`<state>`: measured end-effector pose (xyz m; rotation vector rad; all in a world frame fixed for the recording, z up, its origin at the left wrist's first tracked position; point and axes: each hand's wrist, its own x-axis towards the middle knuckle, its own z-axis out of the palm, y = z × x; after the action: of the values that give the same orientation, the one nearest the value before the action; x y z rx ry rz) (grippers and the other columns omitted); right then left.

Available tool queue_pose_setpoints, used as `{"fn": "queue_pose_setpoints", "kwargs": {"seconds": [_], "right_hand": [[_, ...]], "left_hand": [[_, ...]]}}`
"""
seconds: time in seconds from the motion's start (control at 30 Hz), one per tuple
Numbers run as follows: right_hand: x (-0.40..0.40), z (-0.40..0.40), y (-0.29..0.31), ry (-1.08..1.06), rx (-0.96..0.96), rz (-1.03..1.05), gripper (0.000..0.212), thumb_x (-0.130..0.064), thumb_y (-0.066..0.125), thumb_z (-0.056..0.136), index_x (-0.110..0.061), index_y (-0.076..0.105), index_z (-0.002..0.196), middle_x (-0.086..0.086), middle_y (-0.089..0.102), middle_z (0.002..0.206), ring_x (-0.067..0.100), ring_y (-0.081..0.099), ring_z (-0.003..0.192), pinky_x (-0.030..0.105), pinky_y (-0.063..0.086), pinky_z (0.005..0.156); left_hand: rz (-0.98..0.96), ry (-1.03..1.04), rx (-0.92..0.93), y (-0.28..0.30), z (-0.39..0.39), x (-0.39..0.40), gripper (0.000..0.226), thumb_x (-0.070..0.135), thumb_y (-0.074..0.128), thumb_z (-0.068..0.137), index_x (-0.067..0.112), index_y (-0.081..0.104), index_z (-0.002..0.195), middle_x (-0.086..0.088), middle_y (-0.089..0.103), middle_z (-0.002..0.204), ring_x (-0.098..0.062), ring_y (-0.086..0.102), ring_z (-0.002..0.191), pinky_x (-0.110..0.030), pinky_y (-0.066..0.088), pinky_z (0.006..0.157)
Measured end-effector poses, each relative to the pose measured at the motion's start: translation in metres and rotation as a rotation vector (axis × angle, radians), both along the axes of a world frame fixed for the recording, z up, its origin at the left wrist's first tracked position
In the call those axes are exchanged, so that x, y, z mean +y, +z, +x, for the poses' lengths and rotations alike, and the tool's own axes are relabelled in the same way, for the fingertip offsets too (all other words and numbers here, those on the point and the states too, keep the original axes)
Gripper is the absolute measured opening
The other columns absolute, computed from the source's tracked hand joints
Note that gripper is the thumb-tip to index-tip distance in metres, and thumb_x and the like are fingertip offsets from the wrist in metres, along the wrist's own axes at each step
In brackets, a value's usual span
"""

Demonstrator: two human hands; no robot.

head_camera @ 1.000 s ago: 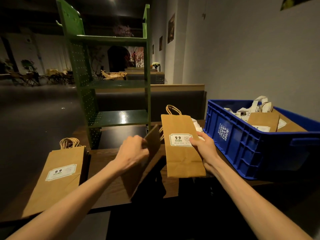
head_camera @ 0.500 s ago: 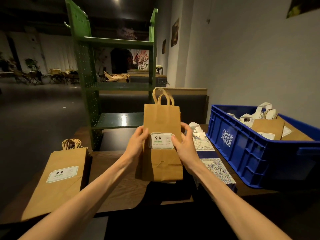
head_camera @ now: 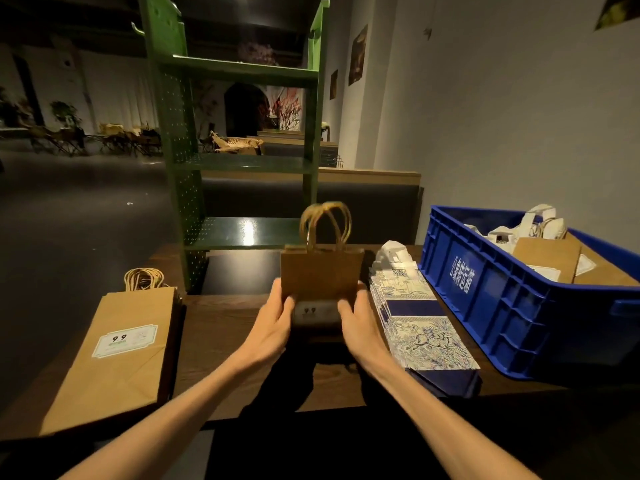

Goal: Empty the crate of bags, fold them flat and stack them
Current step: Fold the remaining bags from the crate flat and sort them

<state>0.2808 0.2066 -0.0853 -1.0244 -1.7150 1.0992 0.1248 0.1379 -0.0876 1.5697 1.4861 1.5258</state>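
I hold a brown paper bag (head_camera: 321, 275) with twine handles upright over the middle of the wooden table (head_camera: 221, 341). My left hand (head_camera: 275, 318) grips its left edge and my right hand (head_camera: 356, 315) grips its right edge, thumbs near the white "9.9" label, which tips toward me in shadow. A stack of flat brown bags (head_camera: 117, 355) lies at the left. A pile of blue-and-white patterned bags (head_camera: 419, 327) lies flat just right of my hands. The blue crate (head_camera: 491, 299) at the right holds several more brown and white bags (head_camera: 547, 258).
A green metal shelf unit (head_camera: 239, 161) stands at the table's far side, behind the held bag. A grey wall runs along the right. Beyond it lies a dim room with chairs (head_camera: 62, 140).
The bag has sunk lower between my hands and its lower part has bent toward me, putting the label in shadow. My view has tilted down, showing more of the patterned bags.
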Motion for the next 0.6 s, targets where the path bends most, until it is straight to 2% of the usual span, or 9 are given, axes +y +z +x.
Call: {"fn": "queue_pose_setpoints", "kwargs": {"seconds": [0.07, 0.13, 0.17, 0.23, 0.33, 0.5, 0.6], "right_hand": [[0.004, -0.002, 0.021, 0.058, 0.131, 0.044, 0.023, -0.025, 0.045, 0.106, -0.027, 0.043, 0.128, -0.009, 0.058, 0.122, 0.01, 0.057, 0.117, 0.026, 0.05, 0.098], [0.011, -0.005, 0.038, 0.107, 0.163, 0.074, 0.04, -0.038, 0.054, 0.102, -0.026, 0.039, 0.137, -0.007, 0.058, 0.128, 0.003, 0.057, 0.116, 0.026, 0.053, 0.097], [0.012, -0.006, 0.041, 0.114, 0.174, 0.073, 0.05, -0.04, 0.059, 0.099, -0.024, 0.037, 0.141, -0.008, 0.058, 0.129, 0.0, 0.057, 0.115, 0.024, 0.053, 0.096], [0.008, -0.007, 0.037, 0.112, 0.182, 0.074, 0.059, -0.038, 0.067, 0.094, -0.024, 0.036, 0.142, -0.011, 0.058, 0.128, 0.001, 0.057, 0.116, 0.029, 0.052, 0.099], [0.001, -0.004, 0.002, 0.057, 0.066, 0.054, 0.054, -0.037, 0.07, 0.092, -0.027, 0.038, 0.134, -0.015, 0.058, 0.123, 0.002, 0.057, 0.115, 0.038, 0.049, 0.105], [-0.001, -0.001, -0.016, -0.022, 0.08, 0.045, 0.032, -0.04, 0.065, 0.095, -0.026, 0.053, 0.121, -0.012, 0.066, 0.117, 0.001, 0.06, 0.11, 0.038, 0.051, 0.102], [0.005, -0.001, -0.013, -0.011, 0.055, 0.027, 0.051, -0.048, 0.064, 0.093, -0.019, 0.049, 0.133, -0.006, 0.061, 0.133, 0.009, 0.054, 0.123, 0.039, 0.045, 0.109]], "left_hand": [[0.047, 0.007, -0.068, 0.02, 0.0, 0.007, 0.024, 0.025, 0.033, 0.108, 0.038, 0.04, 0.127, 0.013, 0.056, 0.124, 0.006, 0.058, 0.111, -0.026, 0.049, 0.095], [0.082, 0.017, -0.123, 0.038, 0.0, 0.012, 0.023, 0.027, 0.034, 0.108, 0.044, 0.042, 0.122, 0.012, 0.057, 0.123, 0.003, 0.06, 0.111, -0.026, 0.051, 0.093], [0.098, 0.014, -0.147, 0.044, 0.0, 0.014, 0.023, 0.028, 0.034, 0.108, 0.046, 0.042, 0.12, 0.013, 0.057, 0.123, 0.004, 0.06, 0.11, -0.026, 0.052, 0.09], [0.121, -0.003, -0.195, 0.043, 0.002, 0.016, 0.023, 0.027, 0.036, 0.107, 0.041, 0.042, 0.125, 0.011, 0.058, 0.124, 0.0, 0.061, 0.111, -0.027, 0.056, 0.086], [0.06, 0.017, -0.169, 0.017, 0.007, 0.012, 0.027, 0.028, 0.038, 0.107, 0.026, 0.035, 0.134, 0.008, 0.058, 0.124, -0.001, 0.063, 0.109, -0.022, 0.057, 0.08], [-0.015, 0.016, -0.212, -0.011, 0.013, 0.004, 0.029, 0.031, 0.041, 0.106, 0.025, 0.033, 0.133, 0.011, 0.059, 0.122, 0.005, 0.063, 0.106, -0.016, 0.055, 0.077], [-0.02, 0.027, -0.198, -0.008, 0.01, 0.008, 0.029, 0.031, 0.041, 0.106, 0.024, 0.035, 0.133, 0.012, 0.059, 0.122, 0.005, 0.063, 0.105, -0.019, 0.057, 0.081]]}}
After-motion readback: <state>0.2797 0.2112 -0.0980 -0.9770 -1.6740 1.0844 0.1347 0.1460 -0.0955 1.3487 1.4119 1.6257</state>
